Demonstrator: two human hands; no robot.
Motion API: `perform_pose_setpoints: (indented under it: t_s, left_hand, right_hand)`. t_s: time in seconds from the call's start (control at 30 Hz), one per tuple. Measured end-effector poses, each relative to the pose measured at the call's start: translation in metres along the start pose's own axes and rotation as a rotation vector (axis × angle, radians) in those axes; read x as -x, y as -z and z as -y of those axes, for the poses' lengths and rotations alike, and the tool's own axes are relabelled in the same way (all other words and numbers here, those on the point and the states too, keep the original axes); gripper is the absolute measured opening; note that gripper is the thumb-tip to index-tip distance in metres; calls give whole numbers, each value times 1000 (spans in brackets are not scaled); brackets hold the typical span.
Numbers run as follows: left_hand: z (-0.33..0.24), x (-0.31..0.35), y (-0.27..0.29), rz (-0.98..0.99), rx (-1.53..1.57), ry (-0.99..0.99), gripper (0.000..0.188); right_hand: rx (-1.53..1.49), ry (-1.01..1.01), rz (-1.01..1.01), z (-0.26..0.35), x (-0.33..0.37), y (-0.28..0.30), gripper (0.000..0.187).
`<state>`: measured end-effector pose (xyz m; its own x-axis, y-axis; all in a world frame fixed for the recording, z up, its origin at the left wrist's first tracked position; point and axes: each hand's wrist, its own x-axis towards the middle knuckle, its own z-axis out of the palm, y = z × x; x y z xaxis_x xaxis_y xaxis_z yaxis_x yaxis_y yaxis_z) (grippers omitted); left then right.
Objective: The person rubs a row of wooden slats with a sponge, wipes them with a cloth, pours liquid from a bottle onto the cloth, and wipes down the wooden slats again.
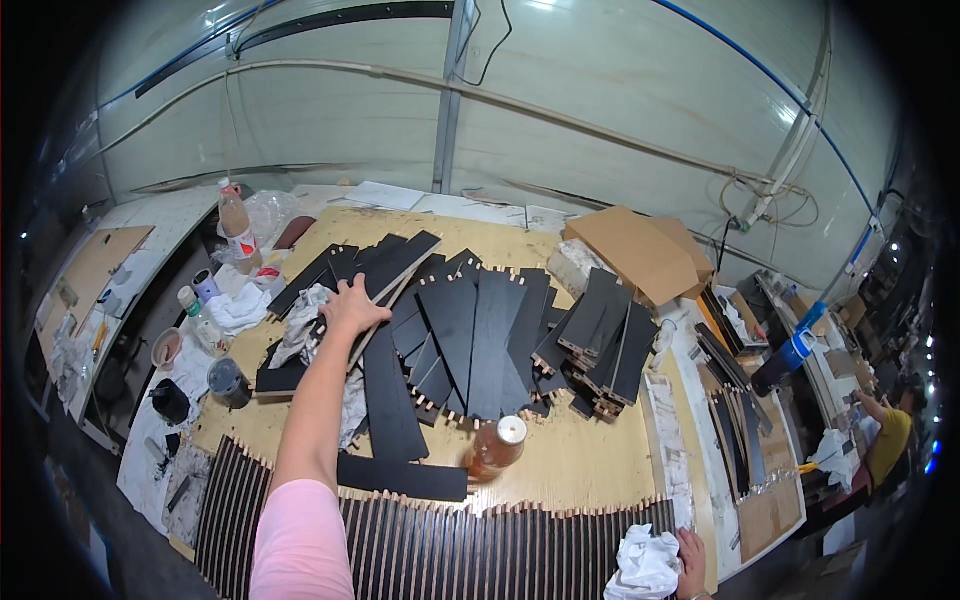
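My left hand [352, 308] reaches across the table, its fingers and thumb on either side of one end of a black board [402, 262]. This board lies tilted over a loose pile of similar black boards [474, 345], many with pale pegs at their ends. At the lower right, my right hand [692, 566] is closed against a crumpled white cloth [645, 564], partly cut off by the frame's lower edge. Beneath the cloth stretches a long row of black boards [480, 552] standing on edge, side by side. One board [400, 478] lies flat just beyond that row.
A bottle of reddish-brown liquid [495, 450] stands mid-table between pile and row. At the left are a dark cup [229, 382], a clear bottle [200, 322] and white rags [240, 308]. A cardboard box [640, 252] sits at the back right. Another person [888, 445] is at far right.
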<state>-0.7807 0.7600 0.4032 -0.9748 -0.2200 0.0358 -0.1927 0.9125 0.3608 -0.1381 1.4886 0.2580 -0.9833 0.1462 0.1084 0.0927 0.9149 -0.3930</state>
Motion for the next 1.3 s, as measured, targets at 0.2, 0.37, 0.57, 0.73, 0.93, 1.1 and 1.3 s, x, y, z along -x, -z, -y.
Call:
perform_pose_setpoints:
  t_s: [0.2, 0.37, 0.57, 0.73, 0.93, 1.1, 1.3]
  left_hand:
    - [25, -47, -2, 208, -172, 11, 130]
    - [18, -38, 2, 52, -275, -46, 135]
    - [17, 98, 6, -124, 407, -486, 36]
    - [74, 238, 7, 456, -283, -738, 52]
    - [106, 272, -28, 368, -45, -625, 42]
    - [149, 234, -44, 479, 258, -673, 38]
    - [145, 197, -27, 396, 793, -164, 20]
  right_hand:
    - [-8, -1, 0, -1, -8, -8, 62]
    - [-8, -4, -12, -7, 1, -12, 62]
    - [6, -6, -8, -9, 23, 3, 62]
    - [-17, 16, 2, 2, 8, -10, 61]
    - [0, 3, -6, 0, 12, -6, 60]
    - [-29, -2, -31, -7, 20, -2, 59]
    - [-43, -33, -35, -12, 23, -4, 59]
